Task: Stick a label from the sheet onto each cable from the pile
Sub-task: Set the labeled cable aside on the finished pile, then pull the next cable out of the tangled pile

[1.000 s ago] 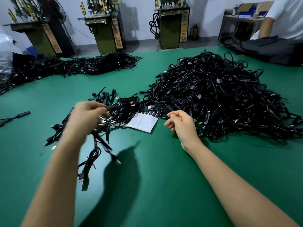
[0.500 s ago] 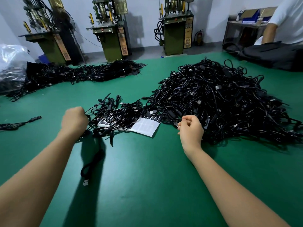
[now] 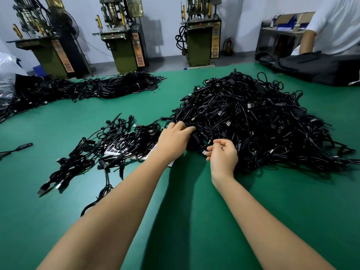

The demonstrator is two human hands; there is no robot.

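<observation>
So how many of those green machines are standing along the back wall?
3. One stands at far left, one left of centre, one right of centre, all on the floor beyond the green table. More may lie outside the view.

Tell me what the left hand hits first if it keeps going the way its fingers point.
The left hand points up-right into the big cable pile; its fingertips look already at the pile's near edge, so cables come first.

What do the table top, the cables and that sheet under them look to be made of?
Table top: likely a rubber or vinyl mat, matte green and seamless.
Cables: black plastic-looking jackets with a slight sheen; silvery metal plugs.
Sheet: probably paper, white with dark printed marks, mostly covered.
</observation>
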